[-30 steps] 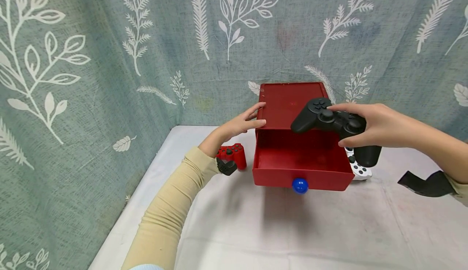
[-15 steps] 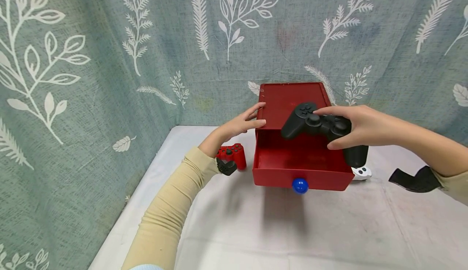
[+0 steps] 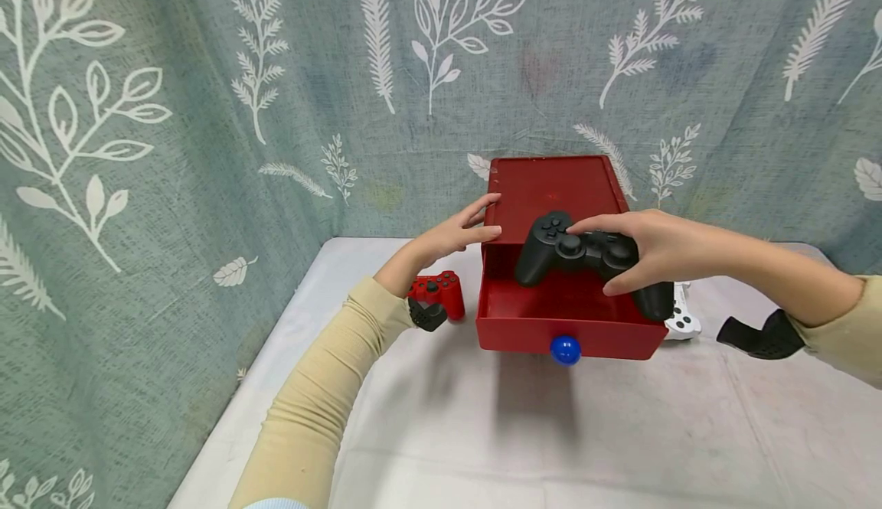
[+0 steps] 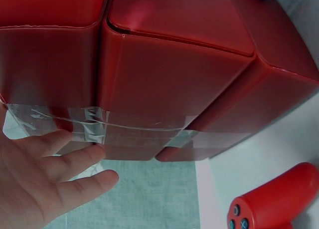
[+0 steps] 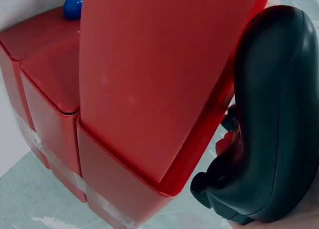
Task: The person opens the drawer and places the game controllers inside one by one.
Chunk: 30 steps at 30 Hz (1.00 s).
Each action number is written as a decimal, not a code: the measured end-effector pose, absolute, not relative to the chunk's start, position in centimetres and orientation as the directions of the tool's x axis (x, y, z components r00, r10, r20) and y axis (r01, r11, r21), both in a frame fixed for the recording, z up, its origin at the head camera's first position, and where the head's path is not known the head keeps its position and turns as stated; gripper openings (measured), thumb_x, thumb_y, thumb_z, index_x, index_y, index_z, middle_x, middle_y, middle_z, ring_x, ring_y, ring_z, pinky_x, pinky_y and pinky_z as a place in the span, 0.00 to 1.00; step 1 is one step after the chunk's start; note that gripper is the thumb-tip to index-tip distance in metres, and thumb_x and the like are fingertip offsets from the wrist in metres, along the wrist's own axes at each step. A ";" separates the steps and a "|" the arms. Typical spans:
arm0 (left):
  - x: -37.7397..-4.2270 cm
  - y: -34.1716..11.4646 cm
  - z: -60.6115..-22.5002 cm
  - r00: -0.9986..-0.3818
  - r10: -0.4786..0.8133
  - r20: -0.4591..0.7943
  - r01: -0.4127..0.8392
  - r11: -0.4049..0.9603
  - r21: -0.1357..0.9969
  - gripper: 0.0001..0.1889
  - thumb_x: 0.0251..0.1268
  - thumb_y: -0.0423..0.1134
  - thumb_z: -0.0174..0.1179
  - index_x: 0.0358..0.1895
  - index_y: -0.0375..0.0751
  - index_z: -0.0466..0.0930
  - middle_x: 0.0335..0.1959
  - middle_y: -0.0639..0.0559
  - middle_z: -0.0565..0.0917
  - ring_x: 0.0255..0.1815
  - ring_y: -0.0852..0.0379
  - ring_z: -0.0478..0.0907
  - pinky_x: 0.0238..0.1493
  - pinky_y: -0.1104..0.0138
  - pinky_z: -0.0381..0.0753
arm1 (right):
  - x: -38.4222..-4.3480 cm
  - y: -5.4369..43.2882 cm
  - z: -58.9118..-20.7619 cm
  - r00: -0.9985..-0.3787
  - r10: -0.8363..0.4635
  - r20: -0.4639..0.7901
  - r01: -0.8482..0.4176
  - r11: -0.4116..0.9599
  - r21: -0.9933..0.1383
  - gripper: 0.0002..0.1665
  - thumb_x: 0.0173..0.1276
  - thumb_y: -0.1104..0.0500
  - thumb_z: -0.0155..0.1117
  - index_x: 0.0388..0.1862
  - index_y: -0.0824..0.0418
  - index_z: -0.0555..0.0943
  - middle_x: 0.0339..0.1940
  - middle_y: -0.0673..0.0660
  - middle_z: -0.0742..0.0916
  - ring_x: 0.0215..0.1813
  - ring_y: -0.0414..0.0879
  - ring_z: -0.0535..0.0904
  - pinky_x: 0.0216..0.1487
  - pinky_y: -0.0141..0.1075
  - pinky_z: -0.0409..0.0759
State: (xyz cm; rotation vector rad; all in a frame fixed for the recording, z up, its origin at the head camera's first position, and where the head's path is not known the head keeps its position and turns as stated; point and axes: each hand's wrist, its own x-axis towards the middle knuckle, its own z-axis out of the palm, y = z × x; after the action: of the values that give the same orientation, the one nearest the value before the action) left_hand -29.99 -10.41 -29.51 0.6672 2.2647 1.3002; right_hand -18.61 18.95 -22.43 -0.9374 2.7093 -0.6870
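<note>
My right hand (image 3: pixel 671 249) pinches a black game controller (image 3: pixel 534 260) by its right half, thumb on one side and fingers on the other. The controller hangs tilted above the pulled-out top drawer (image 3: pixel 513 334) of a red drawer cabinet (image 3: pixel 551 180). In the right wrist view, the black controller (image 5: pixel 279 119) is beside the drawer's wall. At the cabinet's left side, my left hand (image 3: pixel 444 239) has its fingers extended with the fingertips at the top edge. The left wrist view shows that hand (image 4: pixel 55 179) by the taped side wall; contact is hard to tell.
A blue round knob (image 3: pixel 566 350) sits on the drawer front. Left of the cabinet lies a red game controller (image 3: pixel 451 295), partly behind my left wrist. A white game controller (image 3: pixel 682 324) lies on the right, partly hidden. A leaf-patterned curtain (image 3: pixel 386 149) hangs behind the white table.
My right hand has carried the black controller left and lower, from the drawer's right side to over its opening. The left hand and drawer have stayed still.
</note>
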 end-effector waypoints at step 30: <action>-29.9 -10.3 -29.5 -0.788 0.600 -0.135 0.187 0.443 0.877 0.33 0.66 0.51 0.49 0.71 0.71 0.44 0.74 0.51 0.45 0.74 0.54 0.43 0.62 0.41 0.54 | -18.7 16.9 -24.4 -0.627 -0.778 0.046 -0.731 0.567 -0.381 0.40 0.50 0.58 0.72 0.63 0.49 0.70 0.61 0.54 0.74 0.59 0.50 0.65 0.46 0.44 0.73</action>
State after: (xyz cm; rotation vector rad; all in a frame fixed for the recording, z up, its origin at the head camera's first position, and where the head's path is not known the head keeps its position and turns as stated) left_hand -29.87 -10.33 -29.53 0.6640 2.2694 1.3008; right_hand -18.70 16.90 -24.41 -1.2901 2.6668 -0.5582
